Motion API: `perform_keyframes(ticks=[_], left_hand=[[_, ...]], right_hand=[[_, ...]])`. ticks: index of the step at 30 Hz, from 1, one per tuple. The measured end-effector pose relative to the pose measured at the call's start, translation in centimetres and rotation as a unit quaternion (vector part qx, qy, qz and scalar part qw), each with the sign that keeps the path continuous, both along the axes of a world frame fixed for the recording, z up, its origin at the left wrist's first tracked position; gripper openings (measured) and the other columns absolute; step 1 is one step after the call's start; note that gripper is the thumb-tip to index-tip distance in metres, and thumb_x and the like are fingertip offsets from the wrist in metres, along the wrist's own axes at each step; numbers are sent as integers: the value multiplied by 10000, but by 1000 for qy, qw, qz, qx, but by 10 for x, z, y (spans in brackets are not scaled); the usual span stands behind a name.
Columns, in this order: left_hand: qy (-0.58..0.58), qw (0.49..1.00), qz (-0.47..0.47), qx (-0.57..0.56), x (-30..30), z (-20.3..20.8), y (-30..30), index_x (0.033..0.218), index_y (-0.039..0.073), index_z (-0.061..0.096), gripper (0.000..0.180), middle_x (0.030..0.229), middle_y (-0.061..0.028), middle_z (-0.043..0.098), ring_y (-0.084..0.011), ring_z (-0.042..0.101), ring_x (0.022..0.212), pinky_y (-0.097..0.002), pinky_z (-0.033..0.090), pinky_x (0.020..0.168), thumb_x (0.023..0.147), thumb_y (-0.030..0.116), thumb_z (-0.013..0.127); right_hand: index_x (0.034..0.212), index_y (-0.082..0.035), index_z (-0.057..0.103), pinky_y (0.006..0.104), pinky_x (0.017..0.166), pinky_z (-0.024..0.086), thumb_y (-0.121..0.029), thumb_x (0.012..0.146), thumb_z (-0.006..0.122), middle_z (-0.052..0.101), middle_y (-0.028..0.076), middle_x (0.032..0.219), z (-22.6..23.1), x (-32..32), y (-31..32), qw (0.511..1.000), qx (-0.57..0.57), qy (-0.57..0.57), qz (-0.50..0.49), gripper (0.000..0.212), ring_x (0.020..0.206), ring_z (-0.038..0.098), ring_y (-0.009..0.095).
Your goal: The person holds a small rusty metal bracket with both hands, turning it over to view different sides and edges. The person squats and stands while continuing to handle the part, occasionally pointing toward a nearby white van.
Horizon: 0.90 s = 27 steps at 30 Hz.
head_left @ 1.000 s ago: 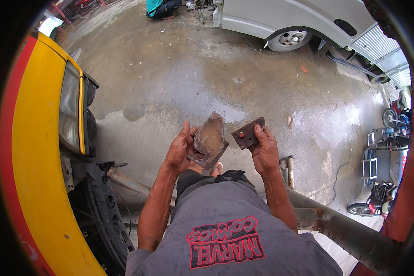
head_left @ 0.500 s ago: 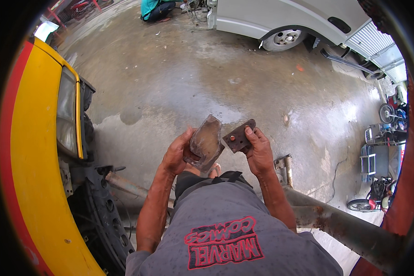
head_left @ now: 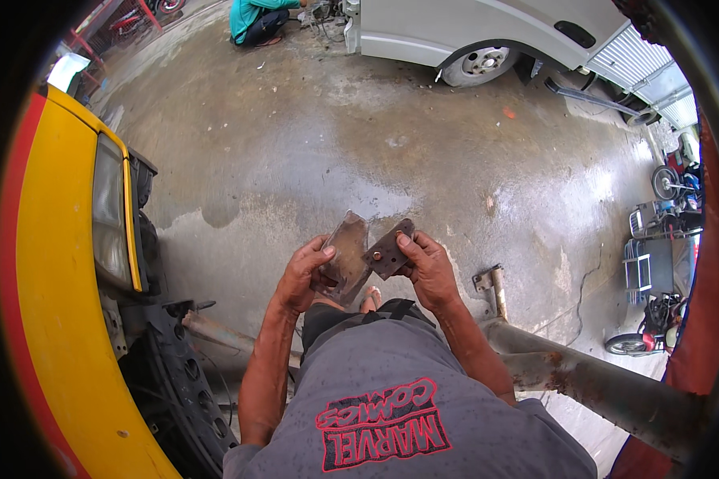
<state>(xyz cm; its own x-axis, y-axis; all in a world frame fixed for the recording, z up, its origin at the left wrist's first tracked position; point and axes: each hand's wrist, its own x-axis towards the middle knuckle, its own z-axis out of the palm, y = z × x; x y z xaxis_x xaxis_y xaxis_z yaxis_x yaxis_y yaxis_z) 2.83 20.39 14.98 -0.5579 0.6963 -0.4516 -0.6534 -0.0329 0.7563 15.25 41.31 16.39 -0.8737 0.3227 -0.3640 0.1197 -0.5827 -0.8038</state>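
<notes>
My left hand is closed round the left edge of a worn, brownish metal bracket with an angular outline, its thumb lying on the near face. In my right hand is a smaller dark metal plate with several holes and two copper-coloured round studs or bolt ends. My right thumb presses on its upper right corner, while the fingers curl behind. Both pieces are held up in front of my body, tilted, the plate's left corner right beside the bracket's edge. Whether they touch I cannot tell.
A yellow and red vehicle front with a headlight stands close on my left. Rusty pipe framing runs at my lower right. Across the wet concrete floor are a silver van and a crouching person. Motorcycles stand at right.
My right hand has brought the plate leftward, closing the gap to the bracket. The bracket has turned a little in my left hand, and its thumb now shows on the near face.
</notes>
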Motion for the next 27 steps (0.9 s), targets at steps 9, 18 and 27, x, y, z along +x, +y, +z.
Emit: perform_keyframes(ticks=[9,18,27], left_hand=[[17,1000,-13,-5,-2,-7,-8,1313,-13,549,450,1055,-96,698,-160,717,832,-300,604,724,951,228,663],[60,997,39,-6,-1,4,-5,1224,-36,612,387,943,-73,713,-84,674,725,-191,519,499,956,225,713],[23,999,-27,16,7,0,-10,1259,-39,609,457,1076,-75,705,-134,677,941,-286,559,848,941,259,749]], right_hand=[[1107,-23,653,324,750,600,-319,1012,652,711,70,997,-4,1,3,1000,13,1,11,311,870,706,144],[1106,-5,663,310,756,605,-295,1022,639,709,66,968,-14,2,8,1000,27,-8,-9,303,843,695,130],[1192,7,627,352,862,610,-231,1052,582,698,80,1080,-15,0,-7,998,-36,39,20,280,943,703,155]])
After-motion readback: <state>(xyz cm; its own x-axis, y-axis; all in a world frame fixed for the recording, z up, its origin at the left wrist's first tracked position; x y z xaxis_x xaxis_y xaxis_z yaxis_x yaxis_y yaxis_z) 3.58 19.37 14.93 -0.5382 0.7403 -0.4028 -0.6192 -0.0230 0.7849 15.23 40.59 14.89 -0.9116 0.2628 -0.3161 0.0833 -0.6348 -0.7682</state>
